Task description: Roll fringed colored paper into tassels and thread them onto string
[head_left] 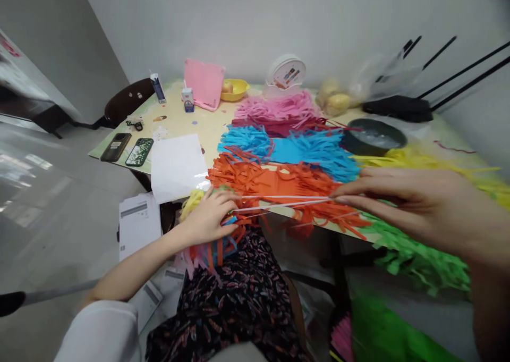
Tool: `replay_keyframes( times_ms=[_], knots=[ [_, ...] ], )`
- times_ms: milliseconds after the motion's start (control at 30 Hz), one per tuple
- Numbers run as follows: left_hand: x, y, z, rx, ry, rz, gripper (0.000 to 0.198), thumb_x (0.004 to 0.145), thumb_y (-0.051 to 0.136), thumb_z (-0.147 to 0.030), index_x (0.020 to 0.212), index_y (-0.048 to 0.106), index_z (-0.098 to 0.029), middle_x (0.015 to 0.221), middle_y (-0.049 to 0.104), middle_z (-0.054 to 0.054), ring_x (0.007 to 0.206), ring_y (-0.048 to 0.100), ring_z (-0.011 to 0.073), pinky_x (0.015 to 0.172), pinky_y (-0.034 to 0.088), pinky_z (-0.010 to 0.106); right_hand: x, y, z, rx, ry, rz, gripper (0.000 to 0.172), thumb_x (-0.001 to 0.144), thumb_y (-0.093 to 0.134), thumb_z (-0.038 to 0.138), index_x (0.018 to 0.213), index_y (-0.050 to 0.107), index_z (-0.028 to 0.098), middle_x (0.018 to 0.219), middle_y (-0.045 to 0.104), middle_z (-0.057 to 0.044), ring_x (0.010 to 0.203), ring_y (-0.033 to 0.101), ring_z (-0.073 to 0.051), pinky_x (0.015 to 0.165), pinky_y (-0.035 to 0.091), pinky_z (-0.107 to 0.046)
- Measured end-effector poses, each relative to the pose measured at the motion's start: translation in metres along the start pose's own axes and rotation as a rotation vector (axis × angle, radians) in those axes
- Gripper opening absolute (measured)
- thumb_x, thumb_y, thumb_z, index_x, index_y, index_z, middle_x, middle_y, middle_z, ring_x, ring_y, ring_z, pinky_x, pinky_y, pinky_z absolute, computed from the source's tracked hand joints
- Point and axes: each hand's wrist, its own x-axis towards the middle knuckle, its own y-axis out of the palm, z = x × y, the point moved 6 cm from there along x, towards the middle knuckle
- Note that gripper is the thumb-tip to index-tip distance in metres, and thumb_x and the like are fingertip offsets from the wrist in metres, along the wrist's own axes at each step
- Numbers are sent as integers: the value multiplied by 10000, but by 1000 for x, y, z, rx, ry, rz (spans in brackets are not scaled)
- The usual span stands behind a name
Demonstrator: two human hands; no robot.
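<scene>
My left hand [209, 217] is closed around a bundle of colourful paper fringe [217, 253] at the table's front edge, above my lap. From it a white string [285, 201] runs taut to the right in two strands. The fingertips of my right hand [410, 197] pinch the string's other end. Behind the string lies orange fringed paper [274, 184], with blue fringed paper [290, 149] and pink fringed paper [279, 107] farther back. Green fringe [422, 255] hangs over the edge below my right hand, and yellow fringe [430, 160] lies beyond it.
Two phones [139, 152] and a white sheet [175, 165] lie on the left of the table [159, 123]. Drink cartons [188, 100], a yellow bowl [239, 90] and a white fan-like object [287, 72] stand behind. A dark bowl [374, 136] and black bag [398, 108] are right.
</scene>
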Motion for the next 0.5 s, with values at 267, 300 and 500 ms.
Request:
replay_keyframes(
  times_ms=[267, 300, 500],
  knots=[
    [-38, 20, 9, 211, -274, 17, 539, 917, 588, -490, 1370, 528, -205, 1125, 646, 115, 882, 653, 240, 761, 488, 338, -22, 6, 66, -55, -139, -97, 191, 1007, 486, 293, 975, 674, 276, 779, 699, 3, 660, 652, -122, 614, 464, -233],
    [-42, 21, 5, 138, -272, 95, 587, 890, 615, -521, 1378, 522, -209, 1127, 644, 107, 880, 655, 236, 748, 492, 327, -18, 7, 74, -48, -155, -105, 186, 1006, 489, 272, 971, 671, 262, 766, 692, 4, 647, 644, -114, 608, 459, -226],
    [-20, 10, -23, -281, 39, 206, 299, 923, 607, -420, 1105, 687, -196, 1158, 648, 115, 1107, 590, 259, 968, 448, 376, 32, 14, 113, -54, -295, -149, 251, 1004, 477, 221, 887, 697, 194, 732, 704, -25, 659, 660, -134, 595, 452, -235]
  ],
)
